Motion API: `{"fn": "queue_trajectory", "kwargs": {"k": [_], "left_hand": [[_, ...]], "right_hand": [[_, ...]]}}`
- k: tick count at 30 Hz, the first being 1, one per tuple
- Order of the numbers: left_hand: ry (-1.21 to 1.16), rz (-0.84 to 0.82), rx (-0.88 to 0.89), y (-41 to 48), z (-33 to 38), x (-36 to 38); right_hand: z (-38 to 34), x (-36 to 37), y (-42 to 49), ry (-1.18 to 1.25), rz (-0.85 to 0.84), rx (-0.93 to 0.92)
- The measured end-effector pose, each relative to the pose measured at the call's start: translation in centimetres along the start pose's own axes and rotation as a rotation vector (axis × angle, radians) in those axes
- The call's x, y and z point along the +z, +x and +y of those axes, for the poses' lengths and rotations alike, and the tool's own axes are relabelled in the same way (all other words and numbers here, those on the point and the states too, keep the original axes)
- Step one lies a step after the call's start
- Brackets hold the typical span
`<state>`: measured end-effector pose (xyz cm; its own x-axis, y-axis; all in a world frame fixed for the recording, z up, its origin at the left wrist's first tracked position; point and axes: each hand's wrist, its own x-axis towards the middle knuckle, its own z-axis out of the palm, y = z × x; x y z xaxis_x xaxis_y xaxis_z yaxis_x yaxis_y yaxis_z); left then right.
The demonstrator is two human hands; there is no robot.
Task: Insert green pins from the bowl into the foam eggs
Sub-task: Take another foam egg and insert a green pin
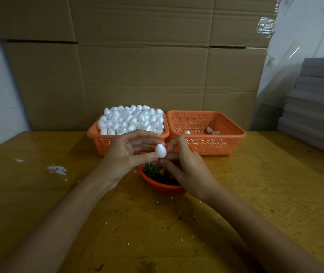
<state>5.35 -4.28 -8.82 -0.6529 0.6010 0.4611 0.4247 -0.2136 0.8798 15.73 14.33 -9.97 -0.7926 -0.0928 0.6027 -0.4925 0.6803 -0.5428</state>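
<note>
Foam egg [160,151] is pinched between the thumb and fingertips of the left hand [125,154], just above the bowl [163,187] of green pins [153,171]. Right hand [184,168] has its fingers curled close against the egg's lower end; whether they pinch a pin I cannot tell, since none shows. Left basket [93,134] is heaped with eggs [131,119], while the right basket [241,133] holds only three eggs [209,130]. By my judgement the job is barely begun: a few done, one in hand, nearly the whole heap left
</note>
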Motion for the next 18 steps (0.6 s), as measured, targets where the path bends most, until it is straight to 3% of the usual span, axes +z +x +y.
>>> {"fn": "queue_trajectory", "kwargs": {"k": [18], "left_hand": [[-0.014, 0.076, -0.093, -0.12, -0.29, 0.0]], "right_hand": [[-0.21, 0.16, -0.18, -0.001, 0.003, -0.041]]}}
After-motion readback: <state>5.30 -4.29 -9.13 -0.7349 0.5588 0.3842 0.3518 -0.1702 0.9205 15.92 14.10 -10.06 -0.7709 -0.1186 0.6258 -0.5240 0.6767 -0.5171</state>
